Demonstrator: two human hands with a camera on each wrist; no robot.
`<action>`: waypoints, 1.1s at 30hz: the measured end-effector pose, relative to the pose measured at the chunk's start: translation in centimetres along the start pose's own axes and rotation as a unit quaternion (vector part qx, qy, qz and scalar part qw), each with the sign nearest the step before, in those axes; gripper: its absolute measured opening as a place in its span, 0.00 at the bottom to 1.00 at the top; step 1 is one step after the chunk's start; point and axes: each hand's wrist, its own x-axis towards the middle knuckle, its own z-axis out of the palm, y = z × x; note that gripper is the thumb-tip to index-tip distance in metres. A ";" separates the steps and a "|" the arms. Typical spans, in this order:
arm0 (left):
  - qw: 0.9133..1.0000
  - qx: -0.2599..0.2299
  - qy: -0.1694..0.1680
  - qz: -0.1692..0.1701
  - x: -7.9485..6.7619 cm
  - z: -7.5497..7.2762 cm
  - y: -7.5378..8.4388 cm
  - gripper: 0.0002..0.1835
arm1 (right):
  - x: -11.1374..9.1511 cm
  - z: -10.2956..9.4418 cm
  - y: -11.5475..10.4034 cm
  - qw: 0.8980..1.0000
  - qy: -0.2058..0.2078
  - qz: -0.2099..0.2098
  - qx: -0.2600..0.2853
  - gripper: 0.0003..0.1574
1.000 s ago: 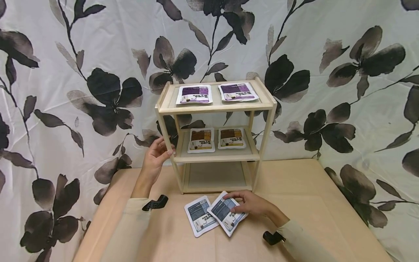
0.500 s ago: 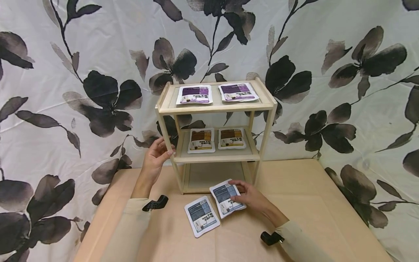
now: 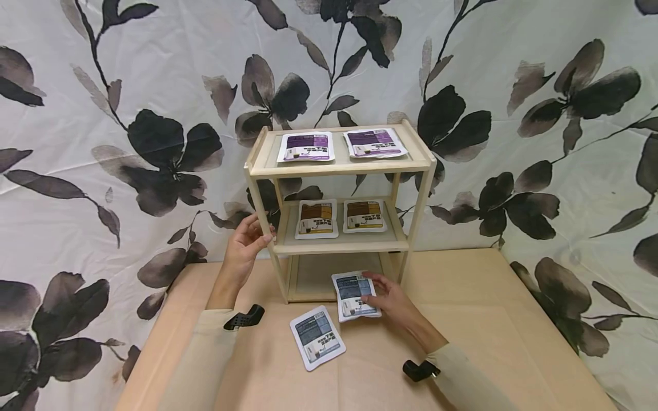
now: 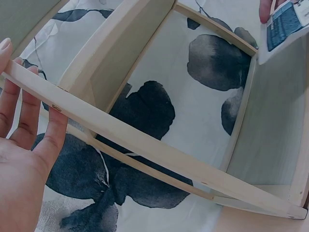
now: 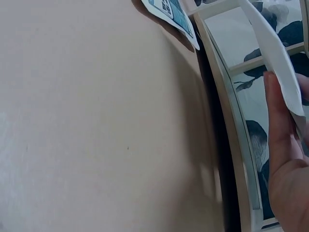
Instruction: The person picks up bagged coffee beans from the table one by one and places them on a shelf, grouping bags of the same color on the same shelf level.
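Note:
My right hand (image 3: 392, 297) pinches a white packet with a blue label (image 3: 354, 295) by its right edge, just in front of the rack's bottom shelf (image 3: 336, 274). In the right wrist view this packet (image 5: 276, 55) is seen edge-on between thumb and fingers, raised off the table. My left hand (image 3: 241, 246) grips the left front post (image 3: 260, 208) of the three-tier wooden rack at middle-shelf height; the left wrist view shows the fingers (image 4: 52, 130) curled behind that post (image 4: 120, 128). A second blue-labelled packet (image 3: 317, 338) lies on the table in front of the rack.
Two purple-labelled packets, left (image 3: 306, 147) and right (image 3: 375, 142), lie on the top shelf. The middle shelf carries two brown-labelled packets, left (image 3: 316, 219) and right (image 3: 364, 216). A floral cloth (image 3: 514, 188) hangs behind the tan-covered table (image 3: 462, 308).
My right hand has lifted the blue-labelled packet off the other one and carried it forward to the front of the bottom shelf. The left hand keeps its hold on the post.

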 end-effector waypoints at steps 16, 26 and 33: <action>1.000 0.002 0.007 0.001 0.0 0.1 0.0 0.29 | 1.4 0.1 -0.2 0.995 0.075 -0.009 -0.065 0.41; 1.000 0.005 0.006 0.002 -0.1 0.0 -0.1 0.29 | 1.9 0.4 -1.7 0.994 0.082 0.006 -0.069 0.42; 1.000 0.005 0.007 0.004 0.0 0.1 -0.1 0.29 | 1.3 0.7 -4.1 0.995 0.069 0.015 -0.068 0.38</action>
